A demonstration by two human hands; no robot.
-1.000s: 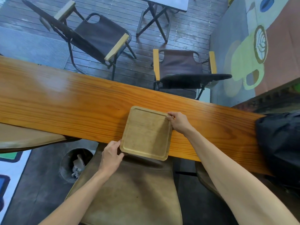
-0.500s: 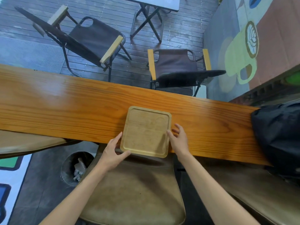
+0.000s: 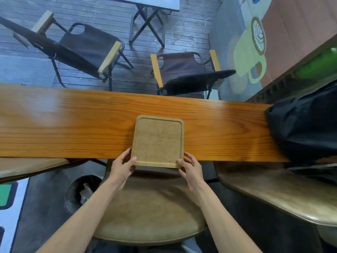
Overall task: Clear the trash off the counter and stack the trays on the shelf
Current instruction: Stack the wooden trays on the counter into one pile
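A square pale wooden tray with a raised rim lies on the long orange wooden counter, its near edge overhanging the counter's front. My left hand grips the tray's near left corner, thumb on top. At the near right corner my right hand holds it the same way. The tray has nothing in it.
A round bin with crumpled trash sits on the floor at lower left. A tan padded stool is under my arms, another to the right. A black bag covers the counter's right end. Folding chairs stand beyond the counter.
My right hand slid from the tray's far right corner down to its near right corner. My left hand closed on the near left corner. The tray turned square to the counter.
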